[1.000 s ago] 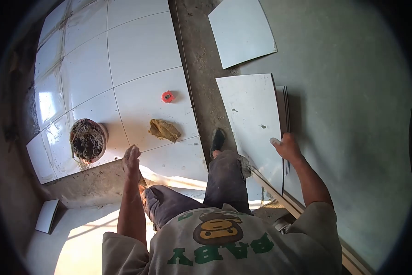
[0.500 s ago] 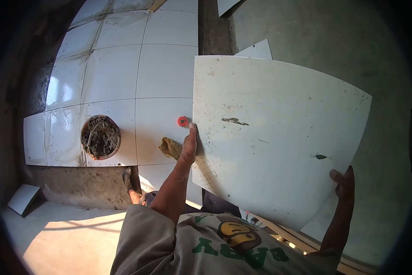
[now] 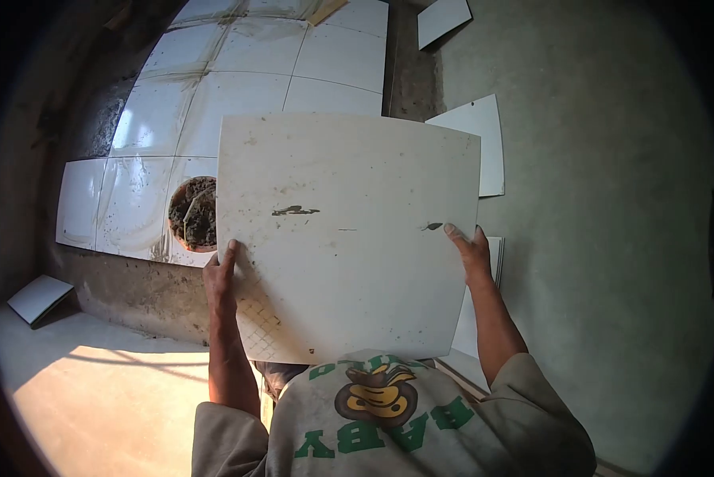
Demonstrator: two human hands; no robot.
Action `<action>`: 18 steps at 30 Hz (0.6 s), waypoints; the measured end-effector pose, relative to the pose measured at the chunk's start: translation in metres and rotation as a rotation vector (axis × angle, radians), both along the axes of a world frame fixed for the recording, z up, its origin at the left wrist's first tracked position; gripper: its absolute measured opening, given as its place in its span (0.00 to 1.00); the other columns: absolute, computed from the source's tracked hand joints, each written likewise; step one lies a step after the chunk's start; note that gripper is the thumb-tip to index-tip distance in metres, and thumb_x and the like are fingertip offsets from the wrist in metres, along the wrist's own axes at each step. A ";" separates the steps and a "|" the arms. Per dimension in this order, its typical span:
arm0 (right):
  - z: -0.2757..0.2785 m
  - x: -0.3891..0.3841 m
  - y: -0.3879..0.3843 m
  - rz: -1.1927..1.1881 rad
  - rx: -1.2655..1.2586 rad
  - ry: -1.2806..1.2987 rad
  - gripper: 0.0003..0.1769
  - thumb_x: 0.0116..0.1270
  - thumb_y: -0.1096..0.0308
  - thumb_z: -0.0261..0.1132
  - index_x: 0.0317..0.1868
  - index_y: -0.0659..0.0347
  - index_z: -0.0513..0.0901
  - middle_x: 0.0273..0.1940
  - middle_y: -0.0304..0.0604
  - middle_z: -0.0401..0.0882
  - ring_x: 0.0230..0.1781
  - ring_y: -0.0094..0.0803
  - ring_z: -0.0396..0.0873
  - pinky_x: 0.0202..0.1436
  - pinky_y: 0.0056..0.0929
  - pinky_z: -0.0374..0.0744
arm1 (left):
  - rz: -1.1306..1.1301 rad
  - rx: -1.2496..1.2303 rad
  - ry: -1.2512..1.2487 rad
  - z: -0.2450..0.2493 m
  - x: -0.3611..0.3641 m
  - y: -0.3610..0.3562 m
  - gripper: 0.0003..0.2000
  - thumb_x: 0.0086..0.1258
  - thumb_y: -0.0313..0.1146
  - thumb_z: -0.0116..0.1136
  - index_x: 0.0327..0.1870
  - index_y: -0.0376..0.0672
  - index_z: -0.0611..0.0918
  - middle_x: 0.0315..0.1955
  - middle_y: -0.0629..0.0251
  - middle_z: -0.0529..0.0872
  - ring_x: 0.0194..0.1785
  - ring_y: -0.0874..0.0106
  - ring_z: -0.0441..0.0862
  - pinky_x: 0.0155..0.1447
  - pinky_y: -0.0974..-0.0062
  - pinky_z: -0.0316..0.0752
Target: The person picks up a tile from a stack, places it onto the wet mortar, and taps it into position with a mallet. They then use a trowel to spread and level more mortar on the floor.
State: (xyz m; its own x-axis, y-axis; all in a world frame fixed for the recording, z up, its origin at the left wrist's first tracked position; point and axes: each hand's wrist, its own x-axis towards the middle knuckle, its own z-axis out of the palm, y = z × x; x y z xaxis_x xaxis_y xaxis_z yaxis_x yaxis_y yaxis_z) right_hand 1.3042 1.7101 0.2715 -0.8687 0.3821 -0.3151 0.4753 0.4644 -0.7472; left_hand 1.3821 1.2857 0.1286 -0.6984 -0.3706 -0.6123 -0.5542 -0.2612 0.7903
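Note:
A large square white tile (image 3: pixel 357 175) with grey smudges and dark specks is held up in front of my body. My left hand (image 3: pixel 223 278) grips its left edge, thumb on the upper face. On the right edge, my right hand (image 3: pixel 471 253) holds the tile with its thumb on top, beside a small dark mark. The fingers beneath the tile are hidden. Just left of the tile, a round bucket of dark wet mortar (image 3: pixel 193 213) is partly covered by it.
White tiles (image 3: pixel 242 48) cover the raised surface at the upper left, with a wooden piece (image 3: pixel 327 11) on them. Loose tiles lie at the upper right (image 3: pixel 444 20), right of the held tile (image 3: pixel 490 151), and at the lower left (image 3: pixel 40 298).
The held tile has moved left and now lies more squarely before me, covering part of the bucket. The red round object and yellowish cloth are now out of sight. My right hand has moved left.

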 end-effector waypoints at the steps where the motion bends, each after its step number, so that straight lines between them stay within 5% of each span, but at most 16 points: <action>1: 0.000 -0.007 -0.016 0.013 0.009 0.006 0.36 0.54 0.51 0.76 0.54 0.68 0.74 0.50 0.46 0.78 0.50 0.31 0.76 0.57 0.30 0.73 | 0.045 -0.020 -0.026 -0.003 0.007 -0.017 0.30 0.63 0.53 0.65 0.50 0.30 0.82 0.37 0.64 0.85 0.39 0.76 0.78 0.44 0.76 0.72; 5: -0.004 -0.019 -0.146 0.166 -0.011 0.099 0.36 0.53 0.51 0.78 0.52 0.66 0.73 0.48 0.46 0.78 0.49 0.31 0.76 0.56 0.29 0.74 | 0.234 0.033 0.119 0.000 0.039 -0.131 0.26 0.65 0.48 0.66 0.50 0.29 0.82 0.37 0.64 0.85 0.39 0.75 0.77 0.46 0.76 0.71; 8: 0.005 -0.009 -0.240 0.199 -0.024 0.066 0.35 0.53 0.52 0.78 0.51 0.66 0.72 0.47 0.46 0.77 0.49 0.31 0.76 0.55 0.29 0.74 | 0.241 0.044 -0.020 0.029 0.058 -0.237 0.25 0.65 0.46 0.66 0.49 0.29 0.83 0.37 0.65 0.85 0.39 0.77 0.76 0.46 0.77 0.71; 13: 0.037 -0.027 -0.419 0.328 0.004 0.036 0.39 0.51 0.49 0.79 0.52 0.67 0.72 0.47 0.47 0.78 0.48 0.32 0.77 0.54 0.30 0.76 | 0.333 -0.113 0.004 0.083 0.083 -0.397 0.21 0.64 0.49 0.67 0.40 0.35 0.86 0.29 0.71 0.84 0.32 0.81 0.75 0.37 0.80 0.70; 18: 0.046 -0.075 -0.493 0.458 -0.039 -0.037 0.43 0.48 0.44 0.79 0.53 0.68 0.72 0.46 0.50 0.79 0.45 0.35 0.79 0.50 0.32 0.79 | 0.452 -0.253 -0.128 0.131 0.104 -0.438 0.26 0.61 0.55 0.68 0.40 0.35 0.86 0.30 0.66 0.86 0.34 0.77 0.79 0.42 0.76 0.74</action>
State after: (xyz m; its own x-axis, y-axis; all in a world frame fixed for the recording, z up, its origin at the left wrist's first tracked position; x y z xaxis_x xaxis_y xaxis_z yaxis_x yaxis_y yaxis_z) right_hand 1.2291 1.2170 0.3174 -0.9331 -0.0516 -0.3560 0.2545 0.6045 -0.7548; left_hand 1.4863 0.8477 0.2595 -0.3606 -0.7643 -0.5347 -0.5263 -0.3066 0.7931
